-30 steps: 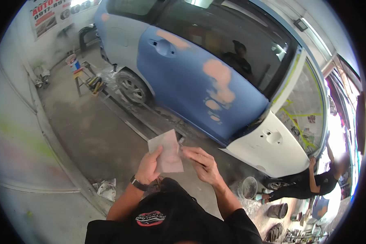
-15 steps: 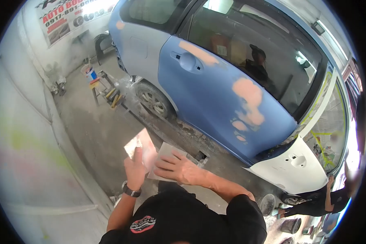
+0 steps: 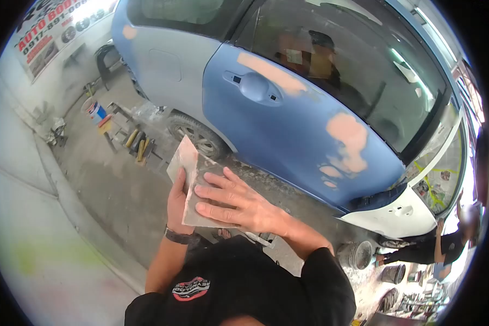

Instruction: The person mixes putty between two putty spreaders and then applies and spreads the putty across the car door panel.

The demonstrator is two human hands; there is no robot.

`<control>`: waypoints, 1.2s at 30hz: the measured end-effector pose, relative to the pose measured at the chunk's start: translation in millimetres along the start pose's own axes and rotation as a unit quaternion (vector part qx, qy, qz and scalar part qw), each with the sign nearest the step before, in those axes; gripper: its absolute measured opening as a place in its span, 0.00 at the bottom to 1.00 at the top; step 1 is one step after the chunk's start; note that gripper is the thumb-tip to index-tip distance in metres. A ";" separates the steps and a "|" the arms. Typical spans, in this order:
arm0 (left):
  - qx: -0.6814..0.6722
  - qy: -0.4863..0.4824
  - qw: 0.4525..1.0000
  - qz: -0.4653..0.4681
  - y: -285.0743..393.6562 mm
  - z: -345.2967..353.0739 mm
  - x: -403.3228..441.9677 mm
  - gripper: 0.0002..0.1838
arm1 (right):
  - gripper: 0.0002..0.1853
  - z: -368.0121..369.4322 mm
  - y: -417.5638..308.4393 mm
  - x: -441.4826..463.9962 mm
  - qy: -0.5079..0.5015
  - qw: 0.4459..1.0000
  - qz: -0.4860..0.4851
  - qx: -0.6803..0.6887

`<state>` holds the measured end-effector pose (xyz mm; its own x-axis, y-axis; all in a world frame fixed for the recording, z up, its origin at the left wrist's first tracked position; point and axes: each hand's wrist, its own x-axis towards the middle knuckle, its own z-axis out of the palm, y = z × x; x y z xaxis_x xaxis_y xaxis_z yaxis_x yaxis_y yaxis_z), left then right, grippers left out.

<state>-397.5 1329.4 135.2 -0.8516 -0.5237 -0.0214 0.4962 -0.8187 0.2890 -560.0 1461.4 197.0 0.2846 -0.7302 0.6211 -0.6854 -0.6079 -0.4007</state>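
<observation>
My left hand [image 3: 177, 202], with a watch at the wrist, grips a thin flat pinkish plate [image 3: 182, 156] held upright. My right hand [image 3: 243, 202] lies over a grey, smeared flat sheet, perhaps a putty spreader [image 3: 202, 168], its fingers spread across the face and its thumb hidden. The two flat pieces overlap and appear to touch along one edge. Beyond them stands a car's blue door [image 3: 277, 136] with several peach filler patches [image 3: 346, 142] on it, apart from both hands.
A rear wheel [image 3: 198, 135] sits behind the plates. On the floor at left are a paint bucket [image 3: 95, 111] and a low stand with tools [image 3: 137, 145]. Right of me are a bucket [image 3: 357, 254] and another person [image 3: 445, 247] by the white front panel [image 3: 388, 217].
Both hands have brought the two flat pieces together and raised them slightly. The grey sheet now covers much of the pinkish plate. My view has shifted a little closer to the door.
</observation>
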 end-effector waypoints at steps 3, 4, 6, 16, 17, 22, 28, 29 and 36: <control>0.092 0.077 0.992 0.043 19.3 -1.1 21.2 0.27 | 0.36 6.6 27.5 10.3 -0.053 0.988 0.073 -0.128; 0.120 0.083 0.988 0.053 25.4 -2.4 28.8 0.27 | 0.36 6.8 39.3 12.0 -0.060 0.980 0.111 -0.154; 0.123 0.067 0.990 0.034 49.6 -31.0 50.4 0.26 | 0.35 9.1 62.4 19.4 -0.110 0.952 0.182 -0.220; 0.269 0.042 0.957 0.094 199.2 -29.9 149.5 0.24 | 0.31 74.1 80.4 102.8 0.100 0.868 0.375 -0.311; 0.307 0.058 0.944 0.102 207.6 -31.4 154.8 0.23 | 0.31 83.8 78.8 116.7 0.104 0.864 0.367 -0.328; 0.283 0.002 0.955 0.086 212.3 -22.7 186.0 0.20 | 0.32 99.7 70.7 166.4 0.042 0.820 0.331 -0.466; 0.283 -0.030 0.958 0.026 197.1 -21.4 206.5 0.19 | 0.38 100.3 83.8 173.1 0.015 0.783 0.349 -0.514; 0.290 -0.033 0.956 0.023 194.5 -22.0 209.7 0.19 | 0.38 99.6 86.3 171.4 0.014 0.780 0.355 -0.515; 0.375 -0.010 0.926 0.029 167.5 -27.5 232.7 0.18 | 0.40 94.4 120.1 139.3 -0.007 0.807 0.360 -0.467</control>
<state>-507.9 1063.9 152.3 -0.8341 -0.5509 0.0301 0.2900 -0.3914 0.8734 -539.4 1257.3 171.9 -0.4109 -0.7966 0.4435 -0.8807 0.4725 0.0328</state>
